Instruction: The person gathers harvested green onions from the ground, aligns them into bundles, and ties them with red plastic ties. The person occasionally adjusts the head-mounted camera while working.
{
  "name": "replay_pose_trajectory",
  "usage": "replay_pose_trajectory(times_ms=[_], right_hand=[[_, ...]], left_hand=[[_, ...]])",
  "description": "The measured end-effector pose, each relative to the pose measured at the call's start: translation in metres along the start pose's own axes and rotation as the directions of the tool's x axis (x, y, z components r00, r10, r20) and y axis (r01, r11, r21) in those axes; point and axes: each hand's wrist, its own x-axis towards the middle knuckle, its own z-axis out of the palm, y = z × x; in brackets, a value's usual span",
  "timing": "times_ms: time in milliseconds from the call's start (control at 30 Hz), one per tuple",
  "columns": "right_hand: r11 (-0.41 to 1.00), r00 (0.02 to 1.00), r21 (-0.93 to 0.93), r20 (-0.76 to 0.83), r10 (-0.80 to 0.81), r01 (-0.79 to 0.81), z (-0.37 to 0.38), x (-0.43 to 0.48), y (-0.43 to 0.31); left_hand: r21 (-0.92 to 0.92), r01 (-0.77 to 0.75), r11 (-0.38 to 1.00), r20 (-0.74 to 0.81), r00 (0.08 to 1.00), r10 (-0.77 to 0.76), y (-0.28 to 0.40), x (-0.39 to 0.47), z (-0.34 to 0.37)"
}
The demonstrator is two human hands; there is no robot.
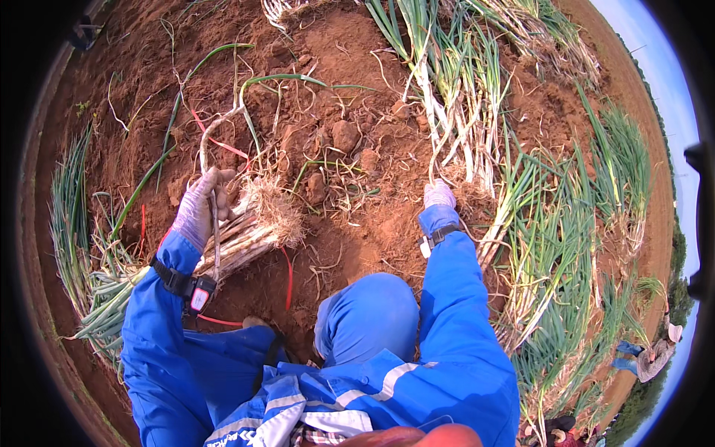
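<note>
My left hand (202,204), in a thin pale glove, is closed around the lower part of a long green onion (223,116), whose bent green top reaches right. Beneath that hand lies a thick bundle of green onions (240,240), its roots towards the middle and its leaves at the left. My right hand (439,195), gloved as well, reaches to the root end of a loose pile of green onions (455,106). Its fingers seem closed on a thin stalk, but they are partly hidden.
Red tape (289,279) lies around the bundle on reddish soil. Clods (345,136) and root scraps lie between my hands. More green onion piles (558,223) line the right side; another bunch (72,218) is far left. A person in a pale hat (653,357) bends over at the far right.
</note>
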Motion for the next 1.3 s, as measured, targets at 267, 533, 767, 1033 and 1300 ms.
replay_pose_trajectory(times_ms=[267,533,767,1033,1300], right_hand=[[0.871,0.968,0.489,-0.188,0.166,-0.054,0.001,0.079,-0.003],[0.868,0.998,0.497,-0.061,0.017,0.015,0.014,0.114,-0.003],[0.404,0.939,0.908,0.032,-0.343,0.116,-0.004,-0.005,0.004],[0.25,0.862,0.899,0.422,-0.28,-0.359,0.018,-0.179,0.022],[0.217,0.886,0.973,0.171,-0.43,-0.082,-0.199,-0.245,-0.056]], left_hand=[[-0.013,-0.059,0.998,-0.008,0.998,0.059,0.011,-0.062,-0.03],[-0.023,-0.074,0.997,0.005,0.997,0.074,-0.021,-0.077,-0.005],[-0.097,-0.039,0.994,0.111,0.993,0.05,-0.038,-0.073,0.005],[-0.273,0.112,0.955,0.241,0.969,-0.045,-0.058,-0.068,0.013],[-0.34,0.2,0.919,0.357,0.931,-0.071,-0.071,-0.072,0.01]])
